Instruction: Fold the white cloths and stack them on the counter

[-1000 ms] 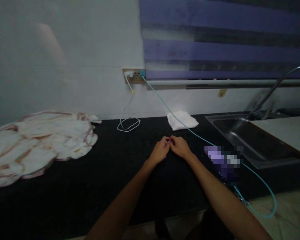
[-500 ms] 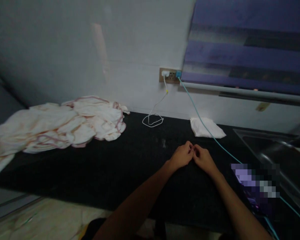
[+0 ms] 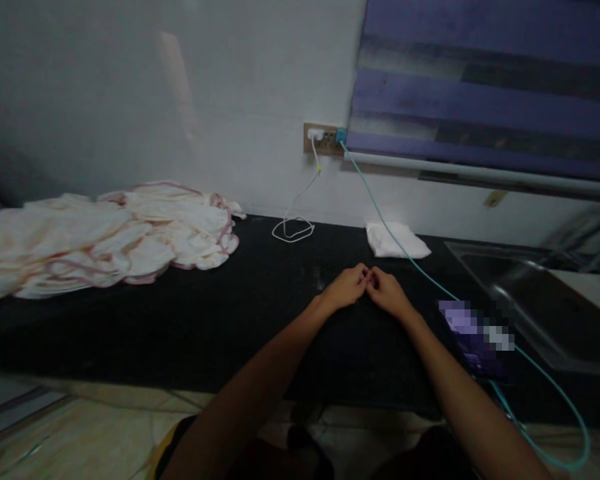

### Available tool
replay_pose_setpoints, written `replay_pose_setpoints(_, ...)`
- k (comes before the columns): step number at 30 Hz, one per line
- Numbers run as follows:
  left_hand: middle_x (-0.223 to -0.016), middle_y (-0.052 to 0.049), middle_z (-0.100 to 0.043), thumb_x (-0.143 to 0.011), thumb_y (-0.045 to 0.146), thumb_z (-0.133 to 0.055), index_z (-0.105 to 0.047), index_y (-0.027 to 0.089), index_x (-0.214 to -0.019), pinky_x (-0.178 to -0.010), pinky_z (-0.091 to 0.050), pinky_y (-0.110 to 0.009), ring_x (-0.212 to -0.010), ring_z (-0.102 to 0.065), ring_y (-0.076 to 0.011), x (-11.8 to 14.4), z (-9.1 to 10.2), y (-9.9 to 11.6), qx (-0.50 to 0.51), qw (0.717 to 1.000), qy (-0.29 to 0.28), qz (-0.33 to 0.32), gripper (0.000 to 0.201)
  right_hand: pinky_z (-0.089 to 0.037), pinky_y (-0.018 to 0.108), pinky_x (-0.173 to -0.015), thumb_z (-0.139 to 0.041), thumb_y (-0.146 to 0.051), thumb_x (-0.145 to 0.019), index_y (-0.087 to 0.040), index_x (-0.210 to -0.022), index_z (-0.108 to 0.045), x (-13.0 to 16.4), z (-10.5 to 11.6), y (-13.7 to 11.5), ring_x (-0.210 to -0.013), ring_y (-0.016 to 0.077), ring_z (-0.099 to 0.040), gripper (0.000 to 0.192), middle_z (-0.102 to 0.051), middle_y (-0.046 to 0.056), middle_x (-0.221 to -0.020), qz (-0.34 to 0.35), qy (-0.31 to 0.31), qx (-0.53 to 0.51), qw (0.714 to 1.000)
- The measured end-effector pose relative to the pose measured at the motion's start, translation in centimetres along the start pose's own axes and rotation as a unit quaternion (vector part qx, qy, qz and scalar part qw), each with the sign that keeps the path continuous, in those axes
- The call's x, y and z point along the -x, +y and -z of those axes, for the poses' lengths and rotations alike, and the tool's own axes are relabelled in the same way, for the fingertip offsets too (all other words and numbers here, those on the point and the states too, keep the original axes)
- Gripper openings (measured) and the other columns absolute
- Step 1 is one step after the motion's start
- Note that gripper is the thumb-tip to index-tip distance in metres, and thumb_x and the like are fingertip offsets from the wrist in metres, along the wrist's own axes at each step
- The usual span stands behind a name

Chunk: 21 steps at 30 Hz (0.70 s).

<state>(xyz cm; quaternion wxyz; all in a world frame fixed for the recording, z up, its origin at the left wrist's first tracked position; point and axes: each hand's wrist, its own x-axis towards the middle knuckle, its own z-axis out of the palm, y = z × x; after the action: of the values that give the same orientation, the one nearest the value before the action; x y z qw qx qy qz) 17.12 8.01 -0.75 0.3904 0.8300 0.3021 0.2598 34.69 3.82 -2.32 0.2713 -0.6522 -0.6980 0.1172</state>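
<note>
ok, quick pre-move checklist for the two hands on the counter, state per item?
1. Both hands in view: ok. Left hand and right hand rest on the black counter, fingertips meeting.
2. Anything held between the fingers: cannot tell, too small and dark.
3. Teal cable apart from the hands: ok, it runs just right of the right hand.
4. Cloth pile apart from the hands: ok, far left.
5. Folded white cloth: ok, behind the hands, under the teal cable.
6. White cable: ok, coiled by the wall.
</note>
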Motion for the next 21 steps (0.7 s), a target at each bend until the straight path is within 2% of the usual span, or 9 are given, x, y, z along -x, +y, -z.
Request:
replay_pose_setpoints(3,-0.086,-0.003,-0.07,-0.103,0.03,-0.037,-0.06,0.021,-0.112,-0.053,-0.042,-0.023,-0.053,-0.059,-0.0113,0.1,0.3,0.2,-0.028,0.999,0.021,-0.001,0.027,-0.034,0.024,-0.063,-0.06,-0.027,-0.09,-0.023,-0.094,-0.059,-0.1,0.1,-0.3,-0.068,0.0156,-0.06,0.006,-0.066,-0.002,-0.075,-0.005,0.001,0.0,1.0)
replay_pose_setpoints(6,-0.082,-0.002,-0.069,-0.102,0.032,-0.041,-0.06,0.021,-0.107,-0.052,-0.04,-0.025,-0.05,-0.056,-0.012,0.0,0.7,0.1,-0.057,0.997,0.046,0.018,0.023,-0.032,0.024,-0.062,-0.059,-0.024,-0.09,-0.024,-0.099,-0.061,-0.2,0.3,-0.7,-0.07,0.0151,-0.061,0.009,-0.068,-0.002,-0.077,-0.012,-0.001,0.008,1.0)
replay_pose_setpoints(10,-0.091,-0.005,-0.07,-0.1,0.036,-0.049,-0.059,0.021,-0.108,-0.057,-0.042,-0.027,-0.056,-0.058,-0.0134,-0.4,1.8,-0.8,-0.086,0.992,0.081,0.043,0.02,-0.033,0.025,-0.064,-0.058,-0.023,-0.092,-0.024,-0.102,-0.065,-0.2,0.6,-1.2,-0.074,0.0156,-0.062,0.012,-0.07,-0.001,-0.08,-0.014,-0.014,0.024,1.0)
replay_pose_setpoints(12,-0.095,-0.005,-0.07,-0.096,0.044,-0.056,-0.059,0.021,-0.108,-0.059,-0.043,-0.027,-0.063,-0.06,-0.015,-0.5,2.6,-1.6,-0.104,0.987,0.113,0.054,0.026,-0.033,0.025,-0.064,-0.058,-0.024,-0.093,-0.024,-0.1,-0.067,-0.3,0.8,-1.3,-0.076,0.0161,-0.063,0.011,-0.071,0.0,-0.083,-0.016,-0.019,0.034,0.999)
replay_pose_setpoints(15,-0.089,-0.004,-0.069,-0.095,0.046,-0.059,-0.061,0.021,-0.097,-0.062,-0.044,-0.028,-0.068,-0.062,-0.0164,-0.4,4.3,-2.9,-0.151,0.974,0.156,0.06,0.026,-0.033,0.025,-0.064,-0.059,-0.023,-0.094,-0.024,-0.1,-0.068,-0.3,0.9,-1.6,-0.079,0.0167,-0.064,0.011,-0.072,0.0,-0.086,-0.026,-0.028,0.048,0.998)
replay_pose_setpoints(18,-0.084,-0.004,-0.068,-0.095,0.039,-0.054,-0.062,0.02,-0.089,-0.064,-0.044,-0.028,-0.071,-0.061,-0.0171,0.5,6.3,-4.1,-0.17,0.97,0.163,0.063,0.021,-0.034,0.025,-0.065,-0.058,-0.022,-0.095,-0.024,-0.103,-0.067,-0.3,1.0,-1.7,-0.083,0.0175,-0.066,0.012,-0.074,0.002,-0.09,-0.027,-0.038,0.054,0.997)
replay_pose_setpoints(21,-0.084,-0.004,-0.067,-0.093,0.036,-0.052,-0.063,0.019,-0.096,-0.064,-0.045,-0.027,-0.071,-0.061,-0.0169,1.8,8.1,-5.2,-0.164,0.969,0.17,0.075,0.02,-0.036,0.025,-0.068,-0.056,-0.023,-0.096,-0.023,-0.106,-0.065,-0.3,1.0,-1.8,-0.087,0.0188,-0.068,0.013,-0.075,0.004,-0.095,-0.033,-0.036,0.055,0.997)
